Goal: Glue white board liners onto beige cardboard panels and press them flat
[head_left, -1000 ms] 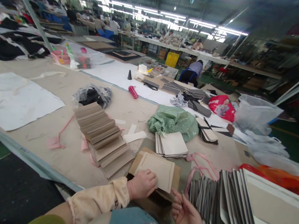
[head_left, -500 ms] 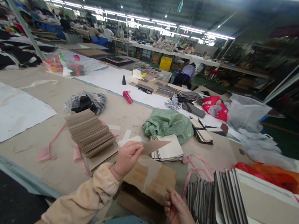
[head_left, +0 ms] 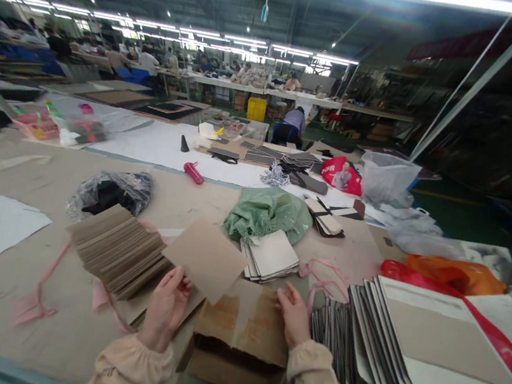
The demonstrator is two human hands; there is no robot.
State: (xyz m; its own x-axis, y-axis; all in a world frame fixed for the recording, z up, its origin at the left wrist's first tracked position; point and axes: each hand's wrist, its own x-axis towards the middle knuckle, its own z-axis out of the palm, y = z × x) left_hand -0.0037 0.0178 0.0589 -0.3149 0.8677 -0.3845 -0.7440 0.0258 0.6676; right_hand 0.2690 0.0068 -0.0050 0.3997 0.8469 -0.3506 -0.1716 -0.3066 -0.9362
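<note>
My left hand (head_left: 166, 307) pinches a square tan cardboard sheet (head_left: 205, 258) at its lower left edge, with the broad face tilted up. Below the sheet stands a brown cardboard box (head_left: 243, 325), its front opening turned towards me. At the box's top right corner is my right hand (head_left: 294, 315), fingers loosely bent and holding nothing I can see; whether they touch the box I cannot tell. Left of the box leans a row of similar brown cardboard sheets (head_left: 117, 251). A small pile of white-faced sheets (head_left: 271, 255) lies just behind the box.
On the right stands a large stack of white-edged boards (head_left: 444, 348). A green sack (head_left: 269, 213), a plastic-wrapped black bundle (head_left: 114, 193) and a pink bottle (head_left: 194, 172) lie farther back. Pink ribbon (head_left: 35, 300) trails on the table. A person (head_left: 289, 126) bends over beyond it.
The cardboard sheet, earlier edge-on in my left hand, now shows its broad face, and that hand is lower and farther left. My right hand has risen towards the box's top corner. The view has turned right.
</note>
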